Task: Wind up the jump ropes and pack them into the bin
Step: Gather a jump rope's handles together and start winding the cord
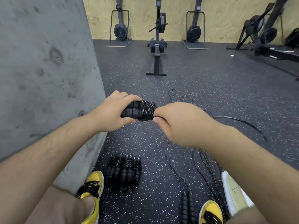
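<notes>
Hands meet at the centre of the frame over speckled black rubber flooring (202, 88). The left hand (111, 112) curls its fingers and thumb round a pair of ribbed black foam handles (131, 111), held side by side; cord is already wound in tight turns round their right-hand end (146, 109). The right hand (176, 122) is closed just beside that winding, pinching the loose black cord (239, 121) — it trails out to the right and down onto the floor.

Lower centre, three wound jump-rope bundles (125, 168) lie together on the floor, near the yellow shoe (93, 185) at lower left. Unwound ropes (202, 162) run in loose lines down the lower right, with two more foam handles (187, 207) at the bottom edge beside the other yellow shoe (211, 212). A pale bin rim (226, 186) shows at the lower right, partly hidden by the right forearm.

A grey concrete wall (43, 70) fills the left side — rowing machines (157, 38) stand along the plywood wall at the top.
</notes>
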{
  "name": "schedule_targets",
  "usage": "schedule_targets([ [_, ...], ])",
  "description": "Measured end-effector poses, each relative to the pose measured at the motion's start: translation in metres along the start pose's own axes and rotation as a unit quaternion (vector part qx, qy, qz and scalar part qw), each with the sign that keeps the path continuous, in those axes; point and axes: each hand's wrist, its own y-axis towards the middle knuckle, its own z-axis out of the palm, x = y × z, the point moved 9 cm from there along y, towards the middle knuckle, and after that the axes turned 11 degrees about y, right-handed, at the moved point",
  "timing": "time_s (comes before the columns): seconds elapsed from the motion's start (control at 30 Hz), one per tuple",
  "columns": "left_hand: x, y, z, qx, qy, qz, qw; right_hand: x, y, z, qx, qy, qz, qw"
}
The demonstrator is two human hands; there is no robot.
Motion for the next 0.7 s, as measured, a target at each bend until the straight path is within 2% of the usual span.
schedule_targets([
  [0.13,-0.021,0.000,0.005,0.022,-0.009,0.048,0.999,-0.005,0.008,-0.016,-0.090,-0.077,-0.062,0.991],
  [0.27,-0.046,-0.006,-0.001,0.033,-0.056,0.086,0.994,-0.025,0.019,-0.017,-0.133,-0.053,-0.087,0.986],
  [0.37,-0.058,-0.011,-0.010,0.043,-0.084,0.100,0.991,-0.039,0.023,-0.015,-0.136,-0.035,-0.090,0.986],
  [0.43,-0.064,-0.016,-0.018,0.051,-0.118,0.088,0.988,-0.048,0.023,-0.017,-0.130,0.020,-0.078,0.988],
  [0.53,-0.076,-0.026,-0.031,0.049,-0.193,0.076,0.977,-0.059,0.020,-0.017,-0.106,0.161,-0.057,0.980],
  [0.63,-0.086,-0.033,-0.045,0.047,-0.289,0.069,0.954,-0.066,0.019,-0.007,-0.062,0.307,-0.012,0.950],
  [0.67,-0.090,-0.034,-0.051,0.039,-0.315,0.070,0.946,-0.065,0.019,0.001,-0.036,0.365,0.008,0.930],
  [0.7,-0.093,-0.034,-0.055,0.029,-0.337,0.069,0.938,-0.064,0.017,0.008,-0.015,0.441,0.034,0.897],
])
